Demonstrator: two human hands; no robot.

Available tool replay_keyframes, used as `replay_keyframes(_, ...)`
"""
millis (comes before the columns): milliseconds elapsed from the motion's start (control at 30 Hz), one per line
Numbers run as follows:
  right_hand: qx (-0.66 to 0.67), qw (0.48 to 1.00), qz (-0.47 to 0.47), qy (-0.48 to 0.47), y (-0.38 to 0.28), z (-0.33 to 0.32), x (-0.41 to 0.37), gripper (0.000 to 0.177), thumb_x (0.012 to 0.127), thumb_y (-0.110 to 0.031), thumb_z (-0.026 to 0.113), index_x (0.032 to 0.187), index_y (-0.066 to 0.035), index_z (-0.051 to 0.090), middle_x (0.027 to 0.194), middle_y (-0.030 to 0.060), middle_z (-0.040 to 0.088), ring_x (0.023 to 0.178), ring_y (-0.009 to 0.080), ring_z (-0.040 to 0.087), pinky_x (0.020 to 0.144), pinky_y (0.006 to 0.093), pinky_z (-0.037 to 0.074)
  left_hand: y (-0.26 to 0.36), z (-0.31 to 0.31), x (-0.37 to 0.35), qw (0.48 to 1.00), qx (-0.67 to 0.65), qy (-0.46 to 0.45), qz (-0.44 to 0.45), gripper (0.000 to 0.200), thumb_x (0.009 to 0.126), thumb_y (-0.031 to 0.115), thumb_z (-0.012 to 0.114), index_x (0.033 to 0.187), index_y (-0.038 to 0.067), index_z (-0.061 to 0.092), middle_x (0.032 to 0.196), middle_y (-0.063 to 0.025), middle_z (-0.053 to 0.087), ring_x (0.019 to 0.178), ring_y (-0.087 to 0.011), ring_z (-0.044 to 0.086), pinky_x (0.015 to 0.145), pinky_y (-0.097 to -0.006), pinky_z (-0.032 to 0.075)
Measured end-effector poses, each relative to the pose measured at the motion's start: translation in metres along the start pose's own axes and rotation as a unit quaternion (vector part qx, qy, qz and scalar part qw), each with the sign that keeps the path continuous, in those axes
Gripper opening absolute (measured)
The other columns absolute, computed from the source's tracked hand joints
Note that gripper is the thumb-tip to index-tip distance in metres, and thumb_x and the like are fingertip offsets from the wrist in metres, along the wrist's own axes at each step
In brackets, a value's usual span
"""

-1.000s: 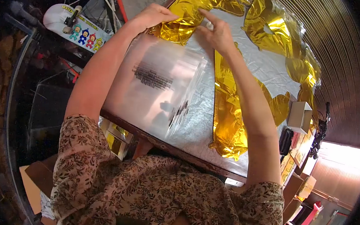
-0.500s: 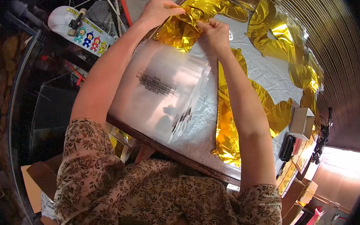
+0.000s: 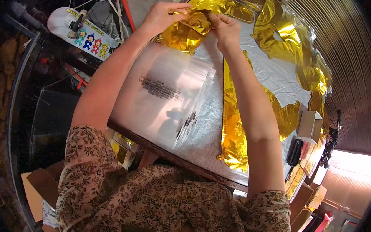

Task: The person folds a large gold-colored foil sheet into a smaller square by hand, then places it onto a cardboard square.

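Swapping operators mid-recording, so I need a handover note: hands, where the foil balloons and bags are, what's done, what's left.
Left hand: pinching the held gold balloon at the table's far edge.
Right hand: pinching the same balloon, close beside the left.
Clear printed bags: stacked flat on the table between the forearms, neither hand on them.
Other gold balloons: deflated, loose along the right side and far end.
Done: the held balloon is raised and crumpled between the fingers; no gold shows inside a bag.
Left: every balloon in view, the held one included, is outside the bags.
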State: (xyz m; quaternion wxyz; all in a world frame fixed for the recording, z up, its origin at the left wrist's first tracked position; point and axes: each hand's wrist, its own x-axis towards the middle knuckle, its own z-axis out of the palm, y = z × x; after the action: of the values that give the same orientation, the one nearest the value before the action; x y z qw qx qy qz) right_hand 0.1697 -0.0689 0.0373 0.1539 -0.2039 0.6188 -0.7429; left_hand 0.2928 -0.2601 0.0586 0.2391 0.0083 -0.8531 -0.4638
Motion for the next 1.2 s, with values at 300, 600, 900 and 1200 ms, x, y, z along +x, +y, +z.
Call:
replay_keyframes(300,-0.053,0.996,-0.009,0.071,0.004,-0.015,0.006,0.014,0.090,-0.009,0.079,0.083,0.002,0.074,0.073,-0.0003,0.068,0.062,0.0066,0.054,0.056,0.0257,0.044,-0.009,-0.008,-0.012,0.987,0.153,0.048,0.021,0.028,0.085,0.027,0.083,0.100,0.004,0.080,0.114,-0.0135,0.076,0.108,-0.0225,0.071,0.096,-0.0328,0.053)
replay_keyframes(600,-0.073,0.995,-0.063,0.016,0.000,-0.013,0.002,0.025,0.098,-0.021,0.073,0.112,0.000,0.072,0.092,0.0021,0.073,0.072,0.0073,0.063,0.056,0.0224,0.047,0.000,-0.006,0.009,0.958,0.269,0.049,0.083,0.030,0.080,0.037,0.085,0.096,0.012,0.081,0.114,-0.0139,0.074,0.110,-0.0307,0.070,0.095,-0.0382,0.053)
replay_keyframes(900,-0.136,0.985,-0.075,-0.075,-0.016,-0.008,-0.012,0.040,0.101,-0.020,0.068,0.134,0.002,0.064,0.098,0.0017,0.074,0.083,0.0049,0.062,0.069,0.0199,0.049,-0.006,0.005,0.013,0.957,0.263,0.045,0.110,0.027,0.085,0.042,0.079,0.100,0.020,0.082,0.123,-0.0134,0.073,0.120,-0.0289,0.065,0.106,-0.0436,0.044)
replay_keyframes(1200,-0.162,0.958,-0.176,-0.160,-0.026,-0.012,-0.015,0.043,0.096,-0.010,0.071,0.138,-0.002,0.063,0.113,0.0087,0.076,0.096,0.0096,0.067,0.085,0.0261,0.055,0.001,0.014,0.012,0.949,0.300,0.056,0.084,0.026,0.082,0.043,0.081,0.100,0.024,0.083,0.129,-0.0070,0.069,0.124,-0.0230,0.061,0.112,-0.0434,0.036)
